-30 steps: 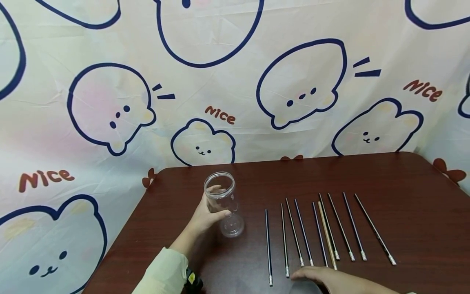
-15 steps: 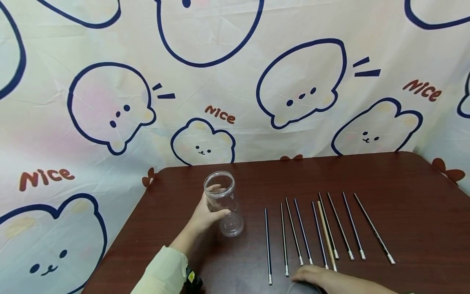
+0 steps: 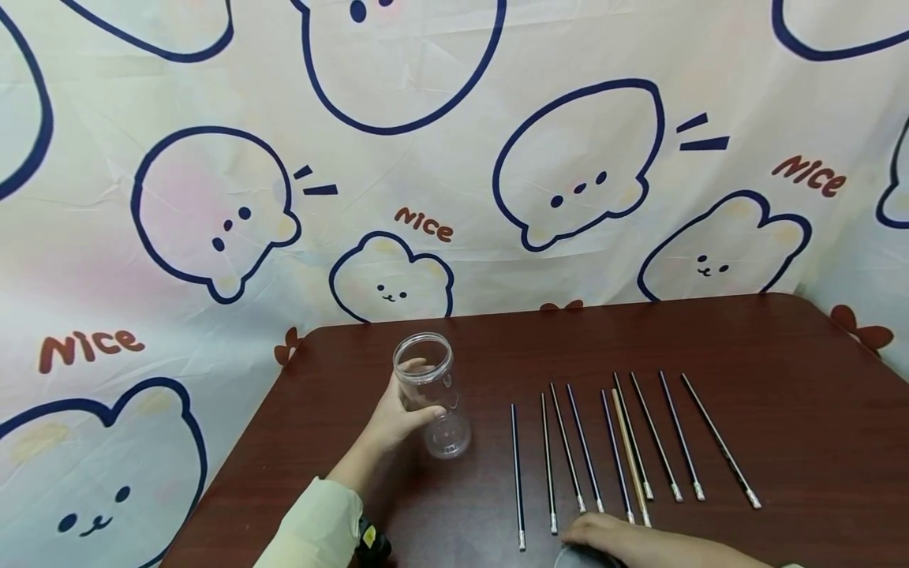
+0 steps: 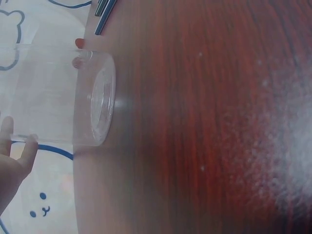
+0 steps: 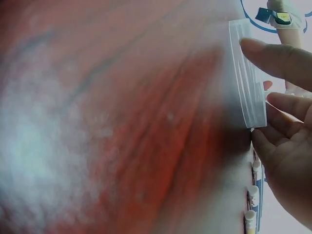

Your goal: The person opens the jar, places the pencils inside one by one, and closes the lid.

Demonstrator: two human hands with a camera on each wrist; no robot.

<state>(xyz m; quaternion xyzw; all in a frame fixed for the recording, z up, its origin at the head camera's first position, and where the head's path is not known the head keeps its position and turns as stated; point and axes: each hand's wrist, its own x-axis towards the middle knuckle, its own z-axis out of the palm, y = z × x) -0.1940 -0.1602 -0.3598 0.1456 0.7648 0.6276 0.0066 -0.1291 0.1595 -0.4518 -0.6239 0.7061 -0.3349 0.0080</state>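
A clear, wide-mouthed jar [image 3: 449, 435] stands upright on the table, its top uncovered. My left hand [image 3: 392, 416] grips it from the left side, thumb across the front and fingers behind. In the left wrist view the jar [image 4: 53, 92] looks see-through with nothing inside, and the left hand [image 4: 17, 168] shows at its wall. At the bottom edge of the head view, my right hand [image 3: 628, 538] holds a clear round lid [image 3: 577, 558], partly cut off. The right wrist view shows this lid [image 5: 246, 80] edge-on, pinched between the thumb and fingers of the right hand [image 5: 292, 146].
Several dark pencils [image 3: 518, 481] with white eraser ends lie roughly side by side right of the jar, and one yellowish pencil [image 3: 630, 457] is among them. The brown table [image 3: 490, 347] meets a printed cloth [image 3: 476, 197] at the back.
Both hands keep their hold on the jar and the lid. The lid sits slightly lower in the head view, and the whole head view has shifted a little.
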